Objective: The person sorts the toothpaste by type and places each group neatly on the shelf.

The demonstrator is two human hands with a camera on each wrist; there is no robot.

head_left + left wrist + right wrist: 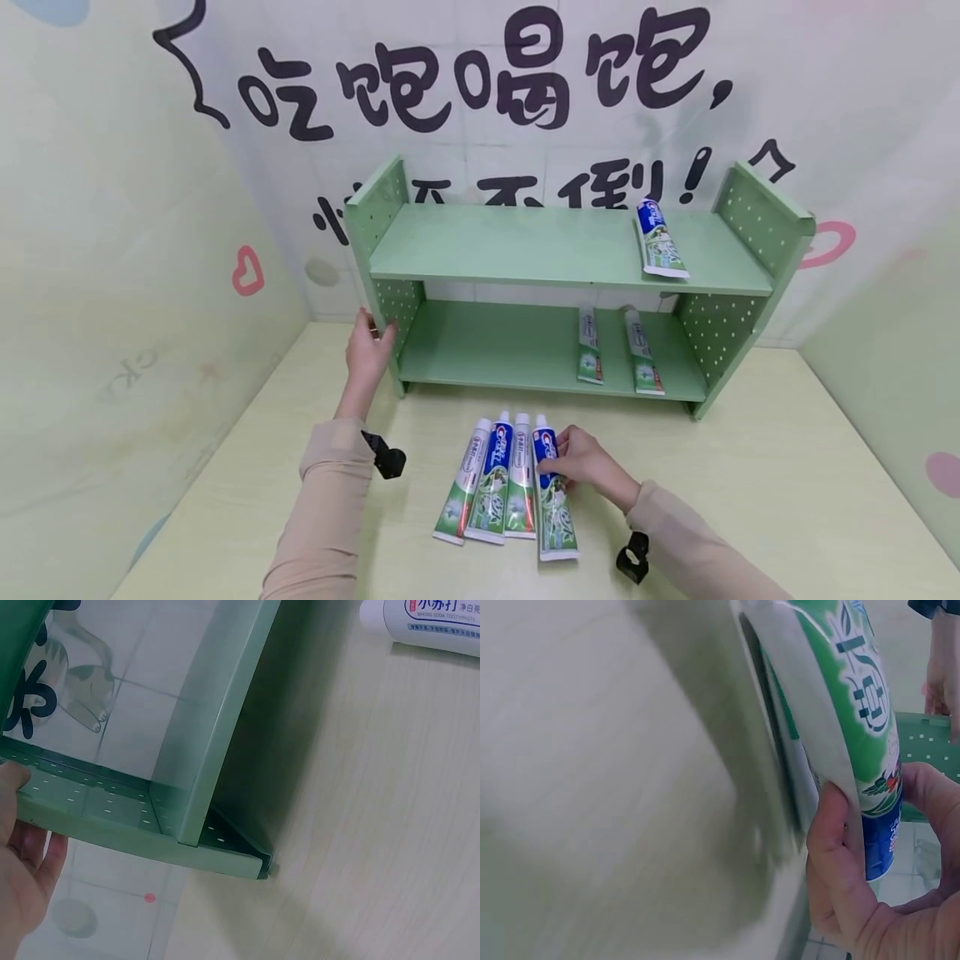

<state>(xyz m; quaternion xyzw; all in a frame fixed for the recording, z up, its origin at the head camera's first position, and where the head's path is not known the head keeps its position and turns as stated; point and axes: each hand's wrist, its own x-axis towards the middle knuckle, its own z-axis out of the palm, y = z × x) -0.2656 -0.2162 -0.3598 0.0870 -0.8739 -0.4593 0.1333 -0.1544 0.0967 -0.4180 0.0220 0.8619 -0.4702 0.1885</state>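
Note:
My left hand (369, 354) grips the left side panel of a green two-tier shelf (555, 387); in the left wrist view thumb and fingers straddle the panel's edge. With my right hand (588, 462) I pinch a blue-and-green Crest toothpaste tube (557, 517), the rightmost of a row on the table. The right wrist view shows thumb and fingers on either side of this tube (862, 712). Left of it lie a silver-green tube (521, 492), another Crest tube (495, 487) and a second silver-green tube (467, 483), caps toward the shelf.
On the upper tier lies one Crest tube (660, 242), toward the right. Two silver-green tubes, a left one (589, 346) and a right one (642, 354), lie on the lower tier. A lettered wall (465, 158) stands behind the shelf on the pale table (787, 483).

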